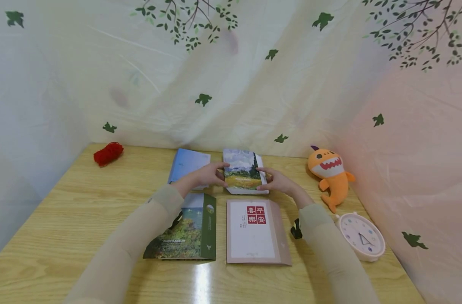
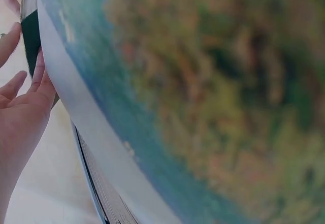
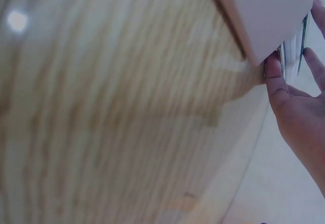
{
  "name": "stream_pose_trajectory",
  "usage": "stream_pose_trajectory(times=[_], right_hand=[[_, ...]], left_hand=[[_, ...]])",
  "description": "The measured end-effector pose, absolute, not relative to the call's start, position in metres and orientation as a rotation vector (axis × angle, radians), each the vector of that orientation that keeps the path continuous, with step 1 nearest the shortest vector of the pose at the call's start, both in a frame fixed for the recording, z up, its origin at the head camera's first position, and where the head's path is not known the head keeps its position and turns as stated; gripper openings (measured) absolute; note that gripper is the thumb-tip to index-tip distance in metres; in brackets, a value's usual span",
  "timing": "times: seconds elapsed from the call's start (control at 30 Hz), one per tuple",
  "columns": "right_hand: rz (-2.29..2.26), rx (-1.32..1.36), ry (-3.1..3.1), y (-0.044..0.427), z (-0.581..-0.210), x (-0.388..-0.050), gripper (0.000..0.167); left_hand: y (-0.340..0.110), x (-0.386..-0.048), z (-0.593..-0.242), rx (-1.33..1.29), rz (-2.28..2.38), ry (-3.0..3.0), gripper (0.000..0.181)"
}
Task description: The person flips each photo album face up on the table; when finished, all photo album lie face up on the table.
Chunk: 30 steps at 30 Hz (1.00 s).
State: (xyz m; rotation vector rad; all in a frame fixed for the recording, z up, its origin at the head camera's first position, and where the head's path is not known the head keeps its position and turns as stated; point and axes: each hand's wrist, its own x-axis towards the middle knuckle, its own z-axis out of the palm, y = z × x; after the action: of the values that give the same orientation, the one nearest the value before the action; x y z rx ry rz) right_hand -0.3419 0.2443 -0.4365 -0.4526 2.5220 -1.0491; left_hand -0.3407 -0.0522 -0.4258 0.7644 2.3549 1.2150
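"Where's your painted book [image 1: 243,172]?"
"Far back on the table [image 1: 82,219], its sky and long side pointing away. Your left hand [image 1: 208,174] and right hand [image 1: 278,181] grip its sides."
"What else?"
"Three other books [image 1: 250,245], one toy shark [image 1: 334,181], one clock [image 1: 362,234], one red yarn [image 1: 108,154]."

The head view looks forward and down; the nearer wrist views share its landscape-printed, white-edged book [image 1: 241,171].
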Motion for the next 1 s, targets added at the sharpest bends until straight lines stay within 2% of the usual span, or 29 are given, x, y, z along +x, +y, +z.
stream_pose_trajectory(times=[0.23, 0.77, 1.0], right_hand=[[-1.013, -0.431, 2.533, 0.247, -0.435, -0.341, 0.083], [-0.885, -0.416, 2.596, 0.243, -0.435, -0.338, 0.080], [-0.961, -0.453, 2.593, 0.241, -0.428, -0.329, 0.080]], left_hand=[[-0.051, -0.342, -0.426, 0.748, 1.164, 2.385, 0.072], [-0.052, -0.339, -0.423, 0.737, 1.066, 2.443, 0.073], [-0.067, -0.328, -0.408, 0.741, 1.000, 2.585, 0.068]])
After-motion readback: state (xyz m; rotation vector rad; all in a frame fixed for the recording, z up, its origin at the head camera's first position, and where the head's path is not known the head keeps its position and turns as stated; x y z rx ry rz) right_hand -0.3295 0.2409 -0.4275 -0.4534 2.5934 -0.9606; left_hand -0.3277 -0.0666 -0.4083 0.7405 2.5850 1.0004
